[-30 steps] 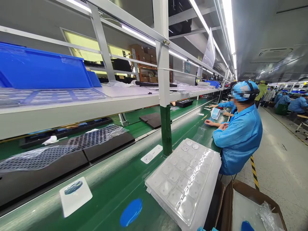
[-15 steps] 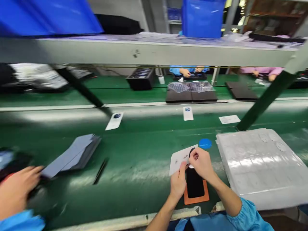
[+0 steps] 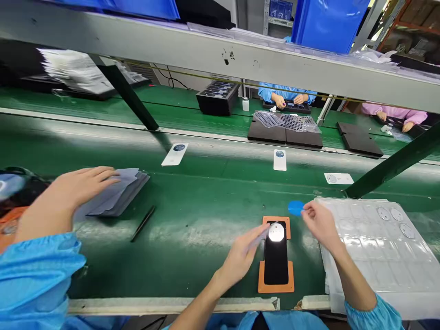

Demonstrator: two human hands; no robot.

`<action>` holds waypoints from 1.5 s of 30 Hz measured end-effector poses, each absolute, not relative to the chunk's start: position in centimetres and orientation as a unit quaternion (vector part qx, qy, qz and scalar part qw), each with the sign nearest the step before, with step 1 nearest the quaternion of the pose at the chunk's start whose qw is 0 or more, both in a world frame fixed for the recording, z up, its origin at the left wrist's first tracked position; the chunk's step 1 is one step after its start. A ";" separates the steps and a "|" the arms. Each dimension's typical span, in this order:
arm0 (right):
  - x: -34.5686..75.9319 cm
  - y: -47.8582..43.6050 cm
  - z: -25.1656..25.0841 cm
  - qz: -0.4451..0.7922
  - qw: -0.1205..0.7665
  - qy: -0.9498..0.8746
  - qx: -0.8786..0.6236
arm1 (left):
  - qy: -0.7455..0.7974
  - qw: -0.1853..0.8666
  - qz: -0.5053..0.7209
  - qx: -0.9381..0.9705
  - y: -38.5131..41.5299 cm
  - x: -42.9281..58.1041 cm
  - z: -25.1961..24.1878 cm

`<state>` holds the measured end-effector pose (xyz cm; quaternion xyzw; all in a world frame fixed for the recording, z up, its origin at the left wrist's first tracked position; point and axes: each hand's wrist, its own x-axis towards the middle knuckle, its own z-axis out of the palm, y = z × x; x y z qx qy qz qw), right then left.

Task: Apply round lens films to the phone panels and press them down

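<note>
Belt [image 3: 213, 201]: green, wide, running past the worker.
Clear tray [image 3: 378, 247]: beside the right arm.
Orange jig [image 3: 276, 279]: holds a black panel [image 3: 276, 261], near the belt's edge.
Left hand [image 3: 240, 256]: blurred, fingers loosely together, touching the panel; could nudge it askew.
Right hand [image 3: 318, 222]: pinching a blue film [image 3: 295, 207], which might drop.

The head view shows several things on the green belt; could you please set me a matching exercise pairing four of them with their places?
Things:
1. orange fixture
2. blue disc
3. clear blister tray
4. grey sheet stack

Places:
A. at the right hand
B. under a co-worker's hand
C. by the left hand
D. far right

Pairs: 1-C, 2-A, 3-D, 4-B
</note>
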<state>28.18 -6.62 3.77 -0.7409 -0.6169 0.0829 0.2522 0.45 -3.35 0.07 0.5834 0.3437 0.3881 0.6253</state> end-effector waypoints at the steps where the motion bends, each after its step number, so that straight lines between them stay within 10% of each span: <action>1: 27.2 -7.7 4.0 0.089 0.260 -0.681 -0.679 | 0.298 0.578 0.375 0.660 -3.4 0.6 -0.2; 9: 24.0 -12.3 -1.0 -0.116 0.216 -0.833 -0.496 | 0.174 0.035 0.222 0.959 -3.9 1.8 -3.8; 45: 23.0 -14.0 -2.8 -0.021 0.044 -0.835 -0.548 | 0.188 0.029 0.103 0.976 -4.7 0.7 -3.4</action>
